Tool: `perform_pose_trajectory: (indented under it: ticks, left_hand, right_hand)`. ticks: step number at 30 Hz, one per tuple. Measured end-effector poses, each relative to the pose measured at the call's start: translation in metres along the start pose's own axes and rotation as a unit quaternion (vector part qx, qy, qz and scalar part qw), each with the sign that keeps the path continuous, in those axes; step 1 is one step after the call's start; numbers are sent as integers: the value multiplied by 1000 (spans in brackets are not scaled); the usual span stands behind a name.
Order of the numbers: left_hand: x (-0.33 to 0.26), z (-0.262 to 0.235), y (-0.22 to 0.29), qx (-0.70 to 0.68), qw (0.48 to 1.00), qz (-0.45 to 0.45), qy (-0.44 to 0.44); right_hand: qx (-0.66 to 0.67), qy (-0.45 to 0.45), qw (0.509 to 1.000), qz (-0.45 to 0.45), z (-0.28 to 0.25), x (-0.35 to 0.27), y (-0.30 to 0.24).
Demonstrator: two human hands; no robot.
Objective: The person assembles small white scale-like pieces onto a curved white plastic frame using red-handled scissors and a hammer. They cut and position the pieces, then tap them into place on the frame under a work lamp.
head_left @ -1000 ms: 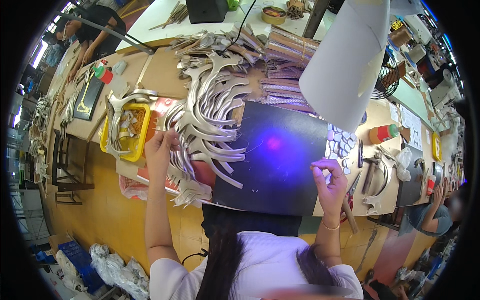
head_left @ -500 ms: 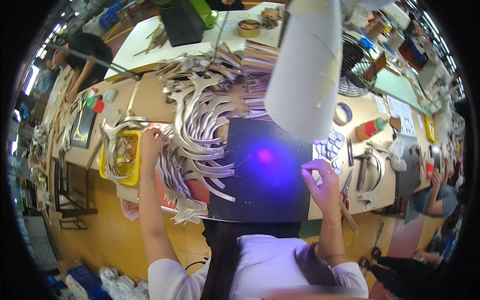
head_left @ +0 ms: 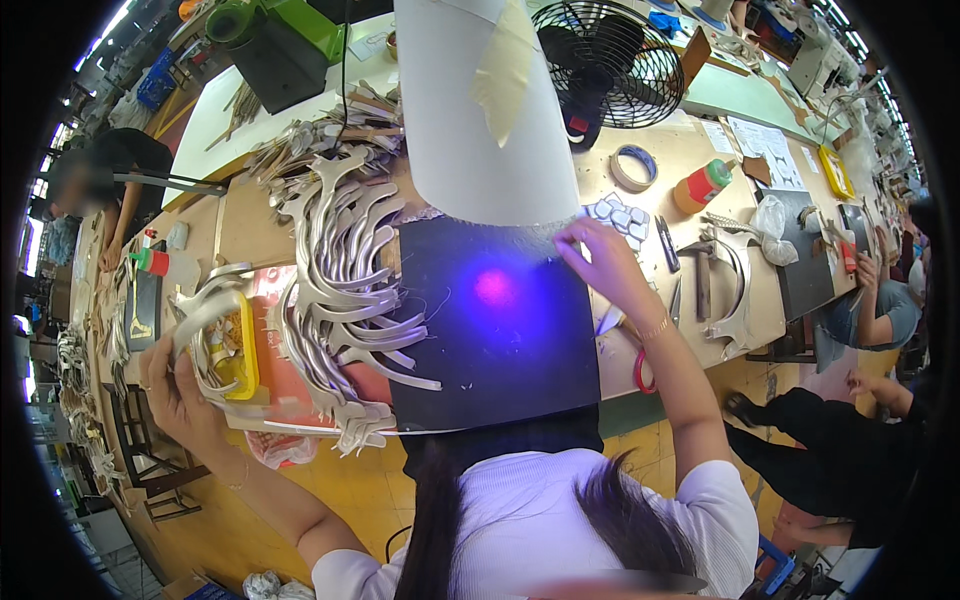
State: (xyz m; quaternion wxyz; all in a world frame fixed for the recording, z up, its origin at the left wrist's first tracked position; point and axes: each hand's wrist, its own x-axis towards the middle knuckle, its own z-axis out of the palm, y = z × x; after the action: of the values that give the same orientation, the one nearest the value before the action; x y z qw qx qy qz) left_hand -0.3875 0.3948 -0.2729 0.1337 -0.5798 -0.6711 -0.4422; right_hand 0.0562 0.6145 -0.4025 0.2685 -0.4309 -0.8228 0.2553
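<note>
My left hand (head_left: 178, 388) grips a bundle of silver curved strap pieces (head_left: 205, 312) at the yellow tray (head_left: 245, 352) on the bench's left. A big pile of the same silver pieces (head_left: 340, 270) fans out beside a dark cutting mat (head_left: 510, 360), which has a purple light spot on it. My right hand (head_left: 608, 268) reaches over the mat's far right corner, its fingertips next to several small silver pieces (head_left: 618, 214). Whether it pinches anything is hidden. A white lamp shade (head_left: 480, 120) hangs over the mat's far edge.
A black fan (head_left: 610, 60), a tape roll (head_left: 633, 168), an orange glue bottle (head_left: 703, 185), a hammer (head_left: 700, 275) and red scissors (head_left: 640, 372) lie to the right. A green machine (head_left: 270, 40) stands at the back. Seated co-workers (head_left: 880, 300) are on the right, another person (head_left: 110, 175) at far left.
My left hand has moved out from the pile to the yellow tray and taken hold of silver pieces. My right hand has gone from the mat's right edge up to its far corner.
</note>
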Motion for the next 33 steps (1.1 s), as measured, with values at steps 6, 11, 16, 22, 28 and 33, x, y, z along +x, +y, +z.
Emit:
perform_pose_trajectory:
  ticks: [6,11,16,22,28,33]
  left_hand:
    - [3,91,96,-138,919,37,-368]
    - [-65,222,104,-106,893,166,-406]
    - [-117,244,119,55,918,195,-340]
    - [-152,248,146,135,913,143,-359]
    - [-159,242,144,114,917,143,-356]
    - [-163,234,143,101,915,137,-365]
  right_hand:
    - [-89,74,992,-54,28,69,28]
    - [-91,56,990,-89,47,108,57]
    - [-21,39,991,-128,70,127,85]
    - [-213,5,960,-183,71,131,80]
    - [-219,-11,959,-179,45,118,52]
    - [29,-43,997,-52,40,87,26]
